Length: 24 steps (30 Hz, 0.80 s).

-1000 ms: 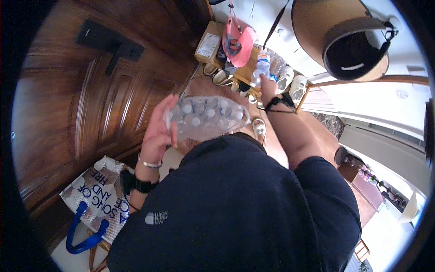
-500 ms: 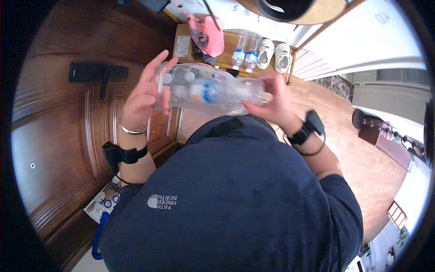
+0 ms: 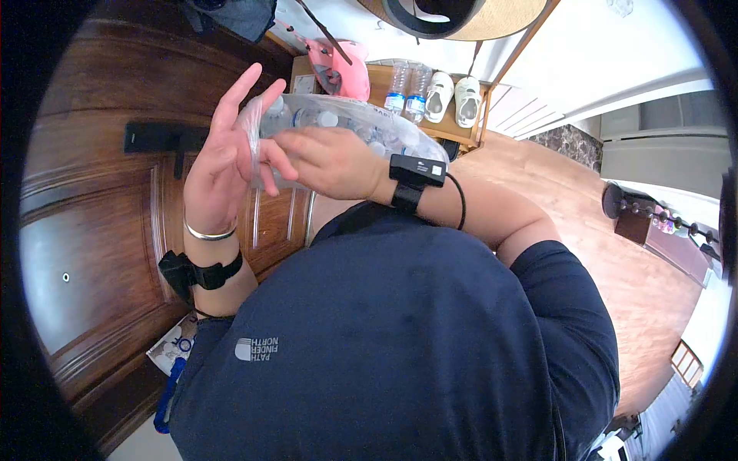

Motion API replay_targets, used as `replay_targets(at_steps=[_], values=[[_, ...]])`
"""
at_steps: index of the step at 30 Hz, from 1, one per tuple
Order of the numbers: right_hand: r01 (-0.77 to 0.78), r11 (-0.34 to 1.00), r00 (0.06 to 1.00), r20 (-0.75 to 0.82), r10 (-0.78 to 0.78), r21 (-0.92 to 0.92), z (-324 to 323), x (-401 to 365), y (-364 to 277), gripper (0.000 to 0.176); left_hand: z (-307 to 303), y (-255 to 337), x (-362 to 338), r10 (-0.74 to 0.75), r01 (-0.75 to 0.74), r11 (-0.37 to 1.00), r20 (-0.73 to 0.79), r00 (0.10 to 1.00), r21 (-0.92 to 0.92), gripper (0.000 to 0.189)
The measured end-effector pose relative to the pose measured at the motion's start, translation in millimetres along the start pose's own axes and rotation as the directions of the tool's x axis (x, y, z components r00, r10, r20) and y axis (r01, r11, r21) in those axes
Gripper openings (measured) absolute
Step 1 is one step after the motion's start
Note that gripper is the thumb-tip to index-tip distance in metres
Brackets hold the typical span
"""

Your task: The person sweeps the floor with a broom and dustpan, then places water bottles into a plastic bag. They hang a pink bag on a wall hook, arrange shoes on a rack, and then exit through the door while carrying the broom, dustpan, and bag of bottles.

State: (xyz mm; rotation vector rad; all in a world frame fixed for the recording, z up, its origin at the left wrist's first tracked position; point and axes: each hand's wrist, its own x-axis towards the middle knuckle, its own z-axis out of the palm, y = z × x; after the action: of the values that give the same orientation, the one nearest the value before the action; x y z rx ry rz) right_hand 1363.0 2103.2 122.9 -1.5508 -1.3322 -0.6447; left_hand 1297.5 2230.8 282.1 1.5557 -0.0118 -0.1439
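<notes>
A clear plastic bag (image 3: 350, 111) holds several empty plastic bottles (image 3: 327, 119) with white caps. My left hand (image 3: 215, 165) grips the bag at its mouth, two fingers stretched upward and the others bent around the film. Across the front of the bag reaches my right hand (image 3: 334, 161), its fingertips at the bag's mouth close to my left fingers. Those right fingertips are partly hidden, so whether they hold a bottle or film cannot be made out.
Two clear bottles (image 3: 397, 88) stand beside white shoes (image 3: 440, 98) on a wooden shelf (image 3: 377, 81). A pink bag (image 3: 350, 73) lies there too. To the left is a dark wooden door (image 3: 100, 230) with a black handle (image 3: 157, 138). A straw hat (image 3: 511, 15) hangs overhead.
My right hand has moved left, from the bag's right side to its mouth. The bottle it held is no longer visible in that hand. My left hand has shifted slightly left.
</notes>
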Motion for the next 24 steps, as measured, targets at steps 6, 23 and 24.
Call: replay_targets(at_steps=[6, 23, 24], values=[[0.072, 0.997, 0.935, 0.351, -0.058, -0.027, 12.0, 2.1, 0.3, 0.040, -18.4, -30.3, -12.3, -0.048, 0.046, 0.999, -0.111, 0.993, -0.021, 0.082], [-0.676, -0.584, -0.456, 0.367, 0.811, 0.449, 115.4, -239.1, 177.1, 0.028, -82.8, -109.9, -111.5, -0.220, 0.065, 0.942, -0.461, 0.859, -0.329, 0.070], [-0.961, -0.176, -0.103, 0.317, 0.943, 0.212, 128.9, -258.1, 180.4, 0.031, -84.7, -109.6, -116.2, -0.219, 0.072, 0.947, -0.464, 0.859, -0.313, 0.070]])
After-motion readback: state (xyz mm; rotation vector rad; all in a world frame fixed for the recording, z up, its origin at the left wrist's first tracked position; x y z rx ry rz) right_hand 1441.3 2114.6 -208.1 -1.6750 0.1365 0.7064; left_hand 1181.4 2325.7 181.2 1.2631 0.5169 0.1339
